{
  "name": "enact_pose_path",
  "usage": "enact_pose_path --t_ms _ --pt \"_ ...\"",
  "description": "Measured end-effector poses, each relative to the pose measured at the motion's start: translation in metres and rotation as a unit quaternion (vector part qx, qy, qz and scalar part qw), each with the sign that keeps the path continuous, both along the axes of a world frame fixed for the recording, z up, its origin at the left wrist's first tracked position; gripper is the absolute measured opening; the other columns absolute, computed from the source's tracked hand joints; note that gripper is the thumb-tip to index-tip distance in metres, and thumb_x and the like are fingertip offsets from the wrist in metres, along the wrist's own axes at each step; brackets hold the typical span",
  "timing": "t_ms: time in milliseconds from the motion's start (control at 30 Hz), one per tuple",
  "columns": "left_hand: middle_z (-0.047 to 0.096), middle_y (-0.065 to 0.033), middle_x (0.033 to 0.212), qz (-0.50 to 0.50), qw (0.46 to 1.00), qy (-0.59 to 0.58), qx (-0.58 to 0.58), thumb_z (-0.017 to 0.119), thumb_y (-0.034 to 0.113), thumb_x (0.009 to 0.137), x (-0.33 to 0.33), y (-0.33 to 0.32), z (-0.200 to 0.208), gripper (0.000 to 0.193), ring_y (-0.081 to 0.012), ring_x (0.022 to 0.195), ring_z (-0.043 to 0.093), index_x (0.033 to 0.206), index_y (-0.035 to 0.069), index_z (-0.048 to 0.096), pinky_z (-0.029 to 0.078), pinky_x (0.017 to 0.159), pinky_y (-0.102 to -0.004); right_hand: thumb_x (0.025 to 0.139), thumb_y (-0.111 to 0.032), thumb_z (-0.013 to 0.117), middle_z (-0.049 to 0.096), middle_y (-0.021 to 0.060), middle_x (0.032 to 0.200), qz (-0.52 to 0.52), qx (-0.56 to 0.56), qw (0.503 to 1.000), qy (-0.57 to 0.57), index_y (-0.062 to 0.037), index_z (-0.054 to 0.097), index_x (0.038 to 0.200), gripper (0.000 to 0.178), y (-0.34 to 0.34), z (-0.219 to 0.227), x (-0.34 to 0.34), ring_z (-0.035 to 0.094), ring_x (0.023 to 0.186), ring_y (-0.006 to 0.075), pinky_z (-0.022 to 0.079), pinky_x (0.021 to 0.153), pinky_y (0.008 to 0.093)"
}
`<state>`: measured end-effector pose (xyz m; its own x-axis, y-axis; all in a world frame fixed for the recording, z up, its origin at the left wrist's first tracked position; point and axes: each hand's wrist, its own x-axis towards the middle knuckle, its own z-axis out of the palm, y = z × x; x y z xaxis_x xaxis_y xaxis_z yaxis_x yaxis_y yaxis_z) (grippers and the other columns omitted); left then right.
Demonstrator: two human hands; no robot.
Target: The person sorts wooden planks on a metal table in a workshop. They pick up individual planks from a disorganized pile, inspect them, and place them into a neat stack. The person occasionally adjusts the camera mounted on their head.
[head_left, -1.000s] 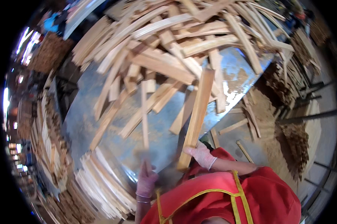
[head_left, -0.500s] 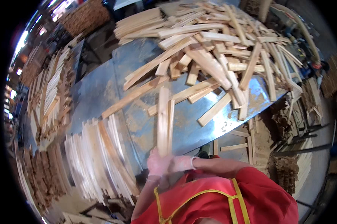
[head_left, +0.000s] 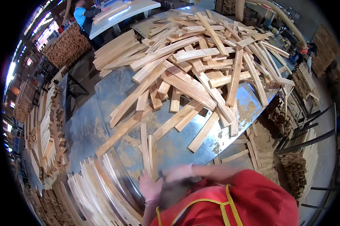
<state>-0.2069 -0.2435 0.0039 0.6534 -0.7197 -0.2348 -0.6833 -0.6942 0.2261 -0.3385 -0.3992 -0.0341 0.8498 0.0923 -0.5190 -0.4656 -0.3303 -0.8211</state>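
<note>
My left hand (head_left: pixel 151 187), in a pale pink glove, is closed round the near ends of a few narrow wooden strips (head_left: pixel 145 147) at the table's near edge. These strips point away from me over the metal tabletop (head_left: pixel 113 84). Just right of them is my right hand (head_left: pixel 177 173), also gloved and smeared by motion, so its fingers cannot be made out. A large jumbled heap of wooden strips (head_left: pixel 190 88) covers the far and right parts of the table.
To my left lies a row of pale strips (head_left: pixel 94 184) side by side. A neat stack of boards (head_left: pixel 115 51) sits at the far left of the heap. Further off, a person in blue (head_left: pixel 80 16) stands by a white table (head_left: pixel 126 15). A ribbed hose (head_left: pixel 287 19) hangs far right.
My view has tipped up, bringing the far person into sight. The held strip showed its wide face and now looks narrower. My right hand has come away from my left, toward the right.
</note>
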Motion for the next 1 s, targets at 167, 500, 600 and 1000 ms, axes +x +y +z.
enact_pose_path --t_ms 167,500,600,1000 --pt "0.065 -0.0245 0.117 0.028 0.998 -0.047 -0.01 0.087 0.035 0.071 0.0 0.0 -0.039 0.091 -0.048 0.103 0.068 0.145 0.002 0.047 0.058 0.088 -0.0538 0.09 -0.036 0.073 0.07 0.0247 0.116 -0.7 -0.28 0.639 -0.154 -0.0018 0.066 0.124 0.049 -0.235 0.04 -0.128 0.067 0.109 0.0431 0.053 0.094 0.0508" --pt "0.07 -0.0229 0.124 0.331 0.941 0.076 0.018 0.087 0.035 0.075 0.022 0.0 -0.016 0.059 -0.0443 0.114 0.068 0.12 0.006 0.063 0.055 0.097 -0.0529 0.095 -0.014 0.062 0.06 0.0035 0.098 -0.783 0.155 0.535 -0.278 -0.0039 0.059 0.124 0.03 -0.292 0.029 -0.183 0.06 0.094 0.0174 0.052 0.088 0.0344" --pt "0.058 -0.0202 0.147 0.188 0.955 -0.22 -0.064 0.088 0.034 0.073 0.037 0.079 -0.071 0.075 -0.0421 0.134 0.055 0.137 0.008 0.059 0.044 0.113 -0.0551 0.09 -0.004 0.062 0.062 0.0038 0.107 -0.657 0.191 0.675 -0.275 -0.0046 0.057 0.134 0.045 -0.176 0.044 -0.137 0.061 0.096 0.0157 0.052 0.086 0.0305" --pt "0.053 -0.0242 0.157 0.171 0.965 0.123 -0.155 0.083 0.045 0.085 0.038 0.05 -0.007 0.096 -0.0425 0.138 0.057 0.161 0.005 0.04 0.046 0.114 -0.051 0.086 -0.019 0.072 0.068 0.0117 0.124 -0.298 0.298 0.906 0.04 -0.0056 0.037 0.163 0.086 0.066 -0.012 -0.035 0.064 0.11 0.0215 0.054 0.097 0.0378"
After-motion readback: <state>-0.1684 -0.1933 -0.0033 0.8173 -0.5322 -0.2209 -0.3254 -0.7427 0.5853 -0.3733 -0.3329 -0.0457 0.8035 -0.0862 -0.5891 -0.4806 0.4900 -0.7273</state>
